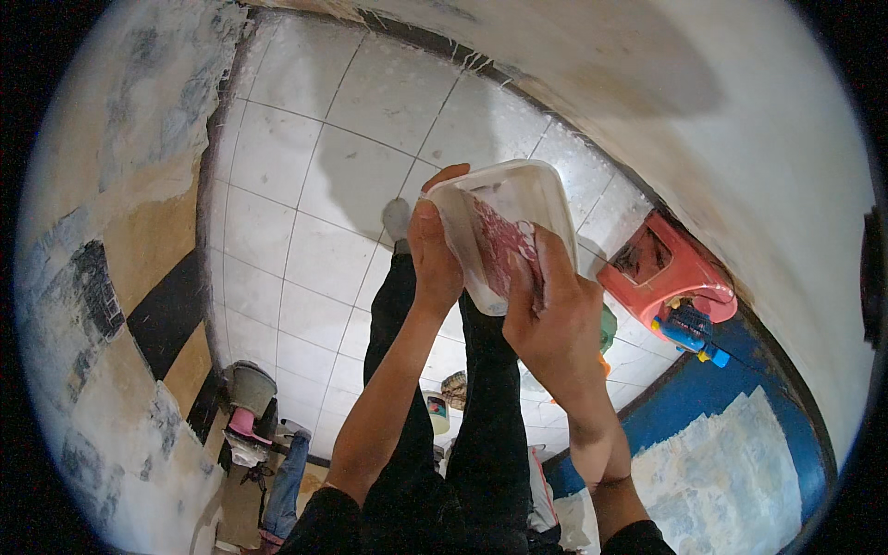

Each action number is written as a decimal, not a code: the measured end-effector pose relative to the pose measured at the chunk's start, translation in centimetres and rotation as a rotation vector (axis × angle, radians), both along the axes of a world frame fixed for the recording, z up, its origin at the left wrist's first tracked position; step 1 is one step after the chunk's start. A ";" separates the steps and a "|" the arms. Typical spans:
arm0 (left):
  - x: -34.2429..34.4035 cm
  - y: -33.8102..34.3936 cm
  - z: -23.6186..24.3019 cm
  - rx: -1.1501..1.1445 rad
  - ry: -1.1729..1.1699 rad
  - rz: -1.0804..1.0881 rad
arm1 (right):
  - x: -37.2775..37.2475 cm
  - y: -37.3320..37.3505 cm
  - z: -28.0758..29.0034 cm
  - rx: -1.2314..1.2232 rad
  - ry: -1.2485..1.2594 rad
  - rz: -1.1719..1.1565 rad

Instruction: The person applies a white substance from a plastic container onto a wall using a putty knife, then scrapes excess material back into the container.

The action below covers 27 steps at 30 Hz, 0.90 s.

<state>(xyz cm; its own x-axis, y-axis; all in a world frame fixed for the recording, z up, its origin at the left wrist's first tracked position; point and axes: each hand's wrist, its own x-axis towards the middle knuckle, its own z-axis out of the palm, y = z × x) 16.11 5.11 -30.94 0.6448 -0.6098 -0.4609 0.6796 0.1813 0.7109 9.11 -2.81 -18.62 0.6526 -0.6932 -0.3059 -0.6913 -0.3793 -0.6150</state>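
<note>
A white rectangular plastic container point(546, 190) with rounded corners is held up in front of me, tilted so that its inside shows. My left hand point(435, 250) grips its left side, thumb on the near wall and fingers behind. Bunched in my right hand point(560, 319) is a red and white patterned cloth point(499, 231), pressed against the container's inner surface. Those right fingers are closed round the cloth, and part of it is hidden under them.
White floor tiles point(347, 176) lie below, with my dark-trousered legs point(486, 398) standing on them. At right a red plastic stool point(680, 259) is beside the wall, near a blue and yellow object point(689, 338). A grey bucket point(252, 387) stands lower left; a small tub point(437, 413) is behind my legs.
</note>
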 end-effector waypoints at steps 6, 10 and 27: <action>-0.4 0.8 1.2 0.150 -0.106 -0.003 | -1.1 -0.6 1.9 -0.135 0.089 -0.143; -1.4 0.4 1.8 0.109 -0.238 0.060 | -0.1 0.3 0.7 -0.284 -0.086 -0.017; -3.1 0.2 2.2 0.119 -0.219 0.097 | 1.5 1.9 3.7 -0.082 -0.002 0.038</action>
